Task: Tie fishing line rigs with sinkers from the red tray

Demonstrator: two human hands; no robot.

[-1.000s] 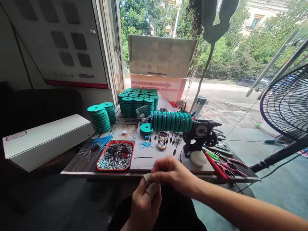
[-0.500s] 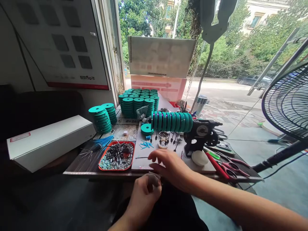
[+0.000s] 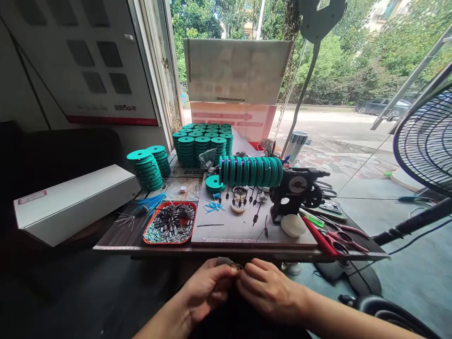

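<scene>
In front of the table edge, over my lap, my left hand [image 3: 212, 285] and my right hand [image 3: 270, 287] meet fingertip to fingertip. Both are closed in a pinch. Something small and dark sits between the fingertips, too small to name. A grey cover [image 3: 223, 260] wraps a finger of my left hand. Beyond my hands lies a pale work board [image 3: 226, 238] with a thin dark stick [image 3: 211, 225] on it. Above the board, a row of teal foam spools [image 3: 250, 171] is mounted on a black hand-cranked device [image 3: 298, 188]. Several small dark pieces hang below the spools on thin lines.
A red-rimmed tray [image 3: 170, 241] of small metal and dark parts stands left of the board. Stacked teal spools [image 3: 203, 151] fill the back. Pink-handled scissors [image 3: 344, 237] lie at right, a white box [image 3: 76, 202] at left, and a fan [image 3: 427, 146] stands far right.
My right hand has come back from over the board down to my left hand, and their fingertips now meet. The view has shifted slightly.
</scene>
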